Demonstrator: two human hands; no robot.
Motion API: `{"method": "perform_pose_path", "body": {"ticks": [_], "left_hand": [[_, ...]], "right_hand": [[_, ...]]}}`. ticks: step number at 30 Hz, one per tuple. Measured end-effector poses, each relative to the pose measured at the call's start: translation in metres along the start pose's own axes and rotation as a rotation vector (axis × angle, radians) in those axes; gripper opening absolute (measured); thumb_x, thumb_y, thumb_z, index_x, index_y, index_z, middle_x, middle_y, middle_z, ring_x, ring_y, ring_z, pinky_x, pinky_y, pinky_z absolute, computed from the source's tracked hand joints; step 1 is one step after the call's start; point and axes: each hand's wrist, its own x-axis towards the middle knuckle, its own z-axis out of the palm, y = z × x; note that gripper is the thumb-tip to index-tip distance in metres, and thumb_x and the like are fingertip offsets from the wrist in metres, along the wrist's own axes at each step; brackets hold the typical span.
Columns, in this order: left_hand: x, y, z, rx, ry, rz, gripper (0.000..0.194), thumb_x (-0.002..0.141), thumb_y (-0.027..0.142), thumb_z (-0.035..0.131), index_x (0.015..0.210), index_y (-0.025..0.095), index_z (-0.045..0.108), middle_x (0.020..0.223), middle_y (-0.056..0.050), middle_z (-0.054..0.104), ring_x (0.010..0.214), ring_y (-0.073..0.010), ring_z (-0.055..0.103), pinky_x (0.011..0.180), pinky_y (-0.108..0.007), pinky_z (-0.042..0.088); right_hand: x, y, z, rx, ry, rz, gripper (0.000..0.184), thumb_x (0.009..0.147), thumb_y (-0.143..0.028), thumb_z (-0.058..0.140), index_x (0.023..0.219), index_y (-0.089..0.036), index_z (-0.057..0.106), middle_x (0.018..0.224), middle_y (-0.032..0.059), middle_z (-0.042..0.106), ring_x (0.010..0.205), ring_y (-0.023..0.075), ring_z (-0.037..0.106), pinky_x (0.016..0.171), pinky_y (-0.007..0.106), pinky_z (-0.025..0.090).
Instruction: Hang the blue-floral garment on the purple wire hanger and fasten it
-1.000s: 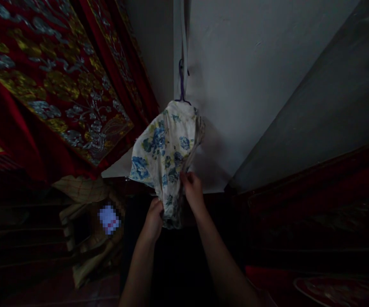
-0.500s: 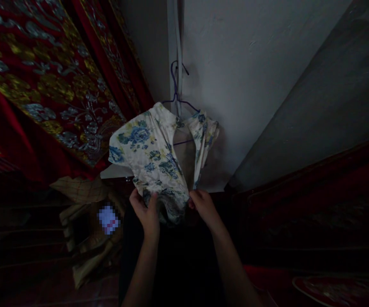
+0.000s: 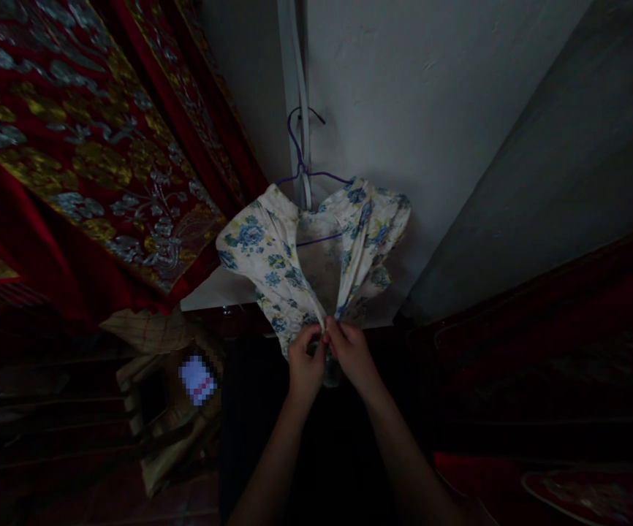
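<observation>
"The left hand (image 3: 305, 359) has moved inward, beside the right hand (image 3: 350, 352), at the front of the shirt (image 3: 279, 272)."

"And the fingers?"

"Both hands' fingers pinch its front edges together, below the neckline."

"Its cloth?"

"Crinkled, white, blue-flowered, hanging from a thin purple wire hanger (image 3: 301, 172). Left of it, a red drape (image 3: 130, 161) glints with raised gold and silver embroidery."

"That chair (image 3: 193, 426)?"

"Pale-framed, bearing a blurred, bluish item (image 3: 198, 380)."

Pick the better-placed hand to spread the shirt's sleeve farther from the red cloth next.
Probably the right hand: it is on that sleeve's side, while the left hand, nearer the red cloth, would reach across.
</observation>
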Motion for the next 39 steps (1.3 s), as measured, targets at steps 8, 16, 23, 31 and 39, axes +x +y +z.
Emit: {"method": "perform_pose_path", "body": {"ticks": [8, 16, 23, 31, 39], "left_hand": [[-0.009, 0.002, 0.005, -0.080, 0.089, -0.058, 0.020, 0.088, 0.036, 0.066, 0.087, 0.019, 0.076, 0.086, -0.007, 0.075, 0.084, -0.0229, 0.069, 0.083, -0.033, 0.053], [-0.001, -0.029, -0.005, 0.097, 0.012, 0.039, 0.020, 0.093, 0.035, 0.059, 0.086, 0.020, 0.071, 0.081, -0.005, 0.070, 0.081, -0.0223, 0.065, 0.078, -0.031, 0.048], [0.047, -0.057, -0.019, 0.129, -0.103, 0.101, 0.014, 0.086, 0.033, 0.066, 0.080, 0.021, 0.071, 0.077, -0.005, 0.068, 0.076, -0.0221, 0.062, 0.076, -0.032, 0.046], [0.109, 0.042, -0.036, 0.061, -0.120, 0.301, 0.043, 0.090, 0.034, 0.069, 0.130, 0.021, 0.061, 0.106, -0.008, 0.071, 0.095, -0.0205, 0.067, 0.090, -0.033, 0.050], [0.147, 0.172, -0.035, 0.450, 0.022, 0.863, 0.016, 0.098, 0.032, 0.060, 0.099, 0.018, 0.068, 0.087, -0.003, 0.068, 0.079, -0.0147, 0.062, 0.076, -0.027, 0.047]], "right_hand": [[-0.008, -0.018, -0.006, 0.447, -0.123, 0.162, 0.048, 0.071, -0.064, 0.072, 0.060, -0.021, 0.053, 0.044, -0.0078, 0.034, 0.041, 0.0077, 0.025, 0.043, 0.024, 0.022], [0.060, -0.115, -0.011, 0.626, -0.116, 0.012, 0.034, 0.072, -0.045, 0.081, 0.066, -0.017, 0.062, 0.043, -0.0112, 0.025, 0.036, 0.0035, 0.019, 0.035, 0.019, 0.016], [0.095, -0.194, 0.007, 0.550, -0.122, -0.142, 0.031, 0.079, -0.041, 0.079, 0.067, -0.017, 0.063, 0.044, -0.0100, 0.032, 0.037, 0.0036, 0.020, 0.035, 0.019, 0.016], [0.078, -0.186, 0.007, 0.447, -0.169, -0.276, 0.034, 0.087, -0.046, 0.072, 0.070, -0.018, 0.061, 0.048, -0.0091, 0.036, 0.039, 0.0040, 0.026, 0.039, 0.020, 0.019], [0.071, -0.190, -0.007, 0.251, -0.222, -0.492, 0.034, 0.086, -0.048, 0.070, 0.072, -0.018, 0.061, 0.052, -0.0070, 0.043, 0.045, 0.0059, 0.035, 0.044, 0.022, 0.025]]}}
